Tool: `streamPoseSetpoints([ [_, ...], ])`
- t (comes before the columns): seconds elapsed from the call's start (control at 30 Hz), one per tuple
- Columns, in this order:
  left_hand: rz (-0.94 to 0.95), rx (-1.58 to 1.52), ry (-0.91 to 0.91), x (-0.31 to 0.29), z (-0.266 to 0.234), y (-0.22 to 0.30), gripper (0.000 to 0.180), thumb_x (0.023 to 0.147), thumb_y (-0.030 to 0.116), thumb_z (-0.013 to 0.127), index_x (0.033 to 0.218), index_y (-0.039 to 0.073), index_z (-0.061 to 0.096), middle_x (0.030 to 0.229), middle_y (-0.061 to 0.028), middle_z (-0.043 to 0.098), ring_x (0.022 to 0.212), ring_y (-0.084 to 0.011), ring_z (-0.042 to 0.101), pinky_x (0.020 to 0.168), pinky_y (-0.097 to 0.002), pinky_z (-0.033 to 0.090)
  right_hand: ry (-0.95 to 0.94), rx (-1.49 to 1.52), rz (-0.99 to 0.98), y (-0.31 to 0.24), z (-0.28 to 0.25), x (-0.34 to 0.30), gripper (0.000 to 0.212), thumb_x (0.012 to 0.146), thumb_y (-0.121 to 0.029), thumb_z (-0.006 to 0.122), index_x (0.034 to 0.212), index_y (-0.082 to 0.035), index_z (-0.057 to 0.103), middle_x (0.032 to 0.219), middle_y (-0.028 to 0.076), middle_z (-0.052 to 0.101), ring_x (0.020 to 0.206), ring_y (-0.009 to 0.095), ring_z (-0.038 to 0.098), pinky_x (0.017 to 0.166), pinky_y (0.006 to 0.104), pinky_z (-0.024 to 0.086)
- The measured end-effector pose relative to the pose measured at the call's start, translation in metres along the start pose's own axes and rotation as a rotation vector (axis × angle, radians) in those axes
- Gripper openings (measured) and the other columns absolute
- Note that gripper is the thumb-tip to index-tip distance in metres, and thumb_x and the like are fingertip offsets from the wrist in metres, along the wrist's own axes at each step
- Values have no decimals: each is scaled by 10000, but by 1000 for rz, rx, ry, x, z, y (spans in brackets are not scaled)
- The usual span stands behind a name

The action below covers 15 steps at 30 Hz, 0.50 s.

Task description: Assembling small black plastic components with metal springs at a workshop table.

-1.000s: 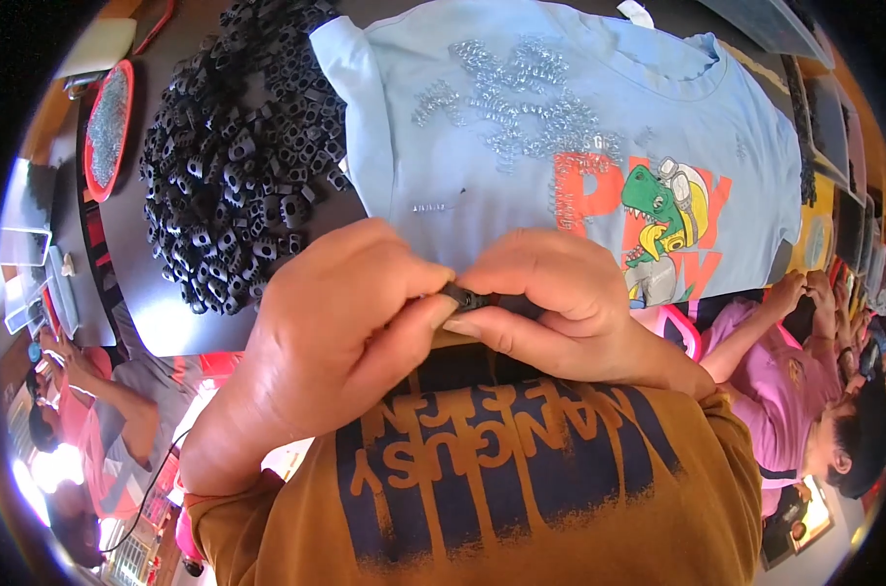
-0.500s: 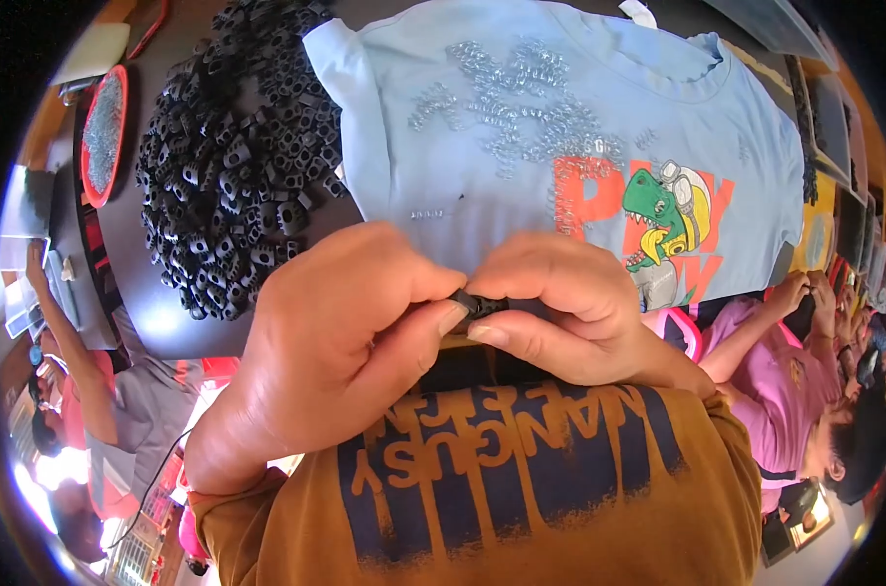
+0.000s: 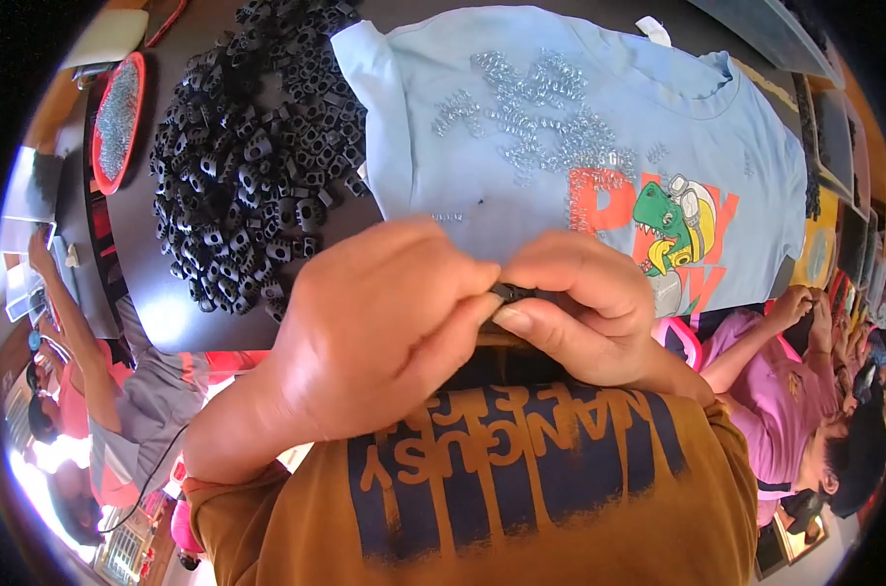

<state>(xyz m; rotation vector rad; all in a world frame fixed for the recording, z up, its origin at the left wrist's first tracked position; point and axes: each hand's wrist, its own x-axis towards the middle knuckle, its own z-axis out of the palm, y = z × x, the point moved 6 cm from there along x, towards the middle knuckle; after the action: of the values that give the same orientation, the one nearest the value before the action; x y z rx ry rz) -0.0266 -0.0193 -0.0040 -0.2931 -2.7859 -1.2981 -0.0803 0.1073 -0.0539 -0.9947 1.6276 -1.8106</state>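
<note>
Thumb and fingers of my left hand [image 3: 379, 327] pinch a small black plastic cord lock [image 3: 513, 292] from the left. My right hand [image 3: 587, 311] pinches it from the right, its thumb below and fingertips above. Fingertips hide most of the cord lock. Beyond my hands a light blue T-shirt [image 3: 413, 176] lies spread on the table, with many small metal springs [image 3: 531, 103] scattered over it. To its left is a big heap of black plastic cord lock parts [image 3: 243, 176].
A red oval tray [image 3: 102, 181] of small springs stands at the far left of the dark table [image 3: 155, 308]. Clear plastic bins [image 3: 833, 137] line the far right. A co-worker in a pink shirt [image 3: 765, 381] sits to my right, and another person's arm [image 3: 82, 352] shows at left.
Both hands have shifted slightly right in the picture, together with the cord lock. My left hand has turned, its thumb now less visible, and less of the cord lock shows.
</note>
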Motion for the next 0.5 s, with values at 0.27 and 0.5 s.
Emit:
streamPoseSetpoints([
  [0.27, -125, -118, 177, -6, -7, -3, 139, 688, -67, 641, 805, 1, 611, 620, -87, 527, 532, -224, 501, 471, -306, 389, -32, -38, 37, -3, 8, 7, 166, 815, -70, 647, 973, -26, 630, 807, 89, 629, 706, 233, 607, 602, 296, 450],
  [0.5, -194, -148, 116, -15, -9, -9, 114, 740, -32, 622, 852, -10, 619, 683, -61, 535, 596, -170, 497, 550, -274, 377, -30, -62, 75, 1, 9, 4, 183, 832, -82, 620, 1007, -34, 610, 836, 87, 628, 731, 248, 607, 624, 320, 456],
])
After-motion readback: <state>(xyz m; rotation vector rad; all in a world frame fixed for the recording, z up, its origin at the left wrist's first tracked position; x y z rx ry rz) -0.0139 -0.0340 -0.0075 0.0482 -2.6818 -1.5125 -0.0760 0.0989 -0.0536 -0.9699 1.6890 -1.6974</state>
